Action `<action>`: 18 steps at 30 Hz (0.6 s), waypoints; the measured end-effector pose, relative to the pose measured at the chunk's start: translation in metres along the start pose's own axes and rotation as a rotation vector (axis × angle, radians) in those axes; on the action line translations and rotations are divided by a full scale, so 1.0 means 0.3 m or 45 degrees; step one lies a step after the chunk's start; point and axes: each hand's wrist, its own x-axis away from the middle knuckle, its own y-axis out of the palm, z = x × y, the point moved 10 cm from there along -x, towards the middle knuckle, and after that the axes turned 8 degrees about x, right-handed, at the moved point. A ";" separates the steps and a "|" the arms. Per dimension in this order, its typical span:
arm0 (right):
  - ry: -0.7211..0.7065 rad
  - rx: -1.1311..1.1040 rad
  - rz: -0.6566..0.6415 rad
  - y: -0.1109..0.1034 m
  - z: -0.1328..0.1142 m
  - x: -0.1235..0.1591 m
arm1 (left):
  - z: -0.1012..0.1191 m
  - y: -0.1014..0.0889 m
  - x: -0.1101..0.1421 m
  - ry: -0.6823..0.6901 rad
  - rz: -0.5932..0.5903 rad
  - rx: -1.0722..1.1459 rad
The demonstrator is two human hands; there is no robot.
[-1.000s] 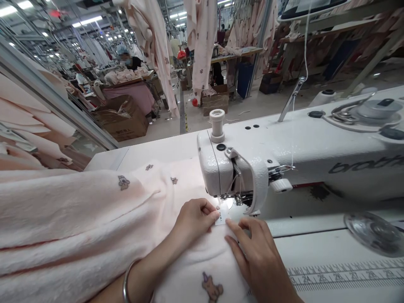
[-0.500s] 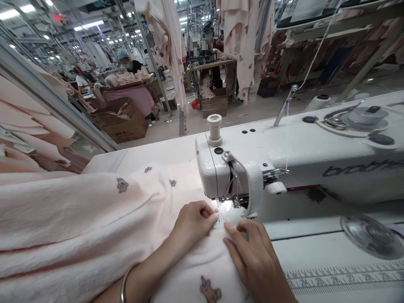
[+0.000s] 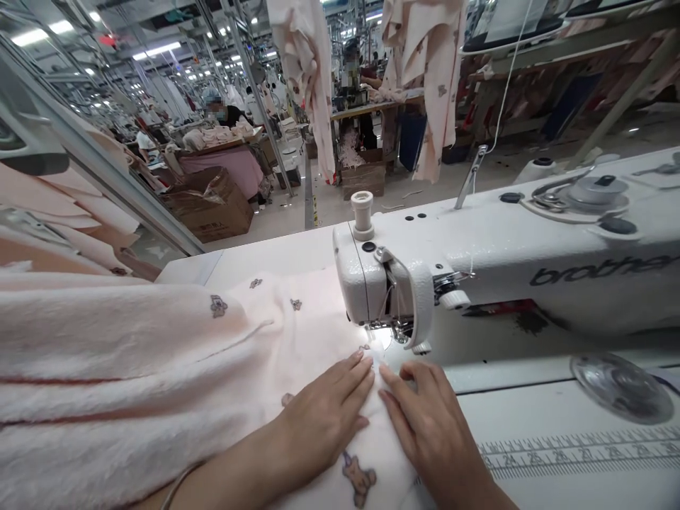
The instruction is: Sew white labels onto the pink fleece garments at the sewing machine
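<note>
Pale pink fleece fabric (image 3: 276, 368) with small printed bears lies under the needle area of a white sewing machine (image 3: 372, 283) and spreads to the left. My left hand (image 3: 324, 404) rests flat on it, open, fingers stretched toward the lit presser foot area. Just right of those fingertips, my right hand (image 3: 430, 411) touches the fabric's right edge with index finger and thumb apart; its other fingers are bent. A small white label (image 3: 376, 360) shows only in part between the fingertips of both hands.
A ruler strip (image 3: 574, 453) runs along the machine table at right, near a clear plastic disc (image 3: 621, 388). Red-handled snips (image 3: 504, 307) seem to lie under the machine arm. Beyond are a cardboard box (image 3: 212, 205), hanging pink pieces (image 3: 308, 85) and a co-worker (image 3: 226, 110).
My left hand has gone from pinching at the white label to lying flat over the fabric, covering most of the label. My right hand has barely moved. The view has shifted slightly.
</note>
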 end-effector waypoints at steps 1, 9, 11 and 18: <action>0.001 0.000 -0.002 0.000 0.000 0.000 | 0.002 0.011 -0.001 0.026 -0.029 -0.036; 0.014 -0.005 -0.018 0.003 0.001 0.003 | -0.002 0.016 0.003 0.068 0.039 -0.073; 0.015 -0.013 -0.017 0.003 0.002 0.005 | -0.001 0.017 0.003 0.076 0.045 -0.091; -0.004 -0.028 -0.026 0.004 0.005 0.008 | 0.007 -0.001 -0.007 0.103 0.076 -0.120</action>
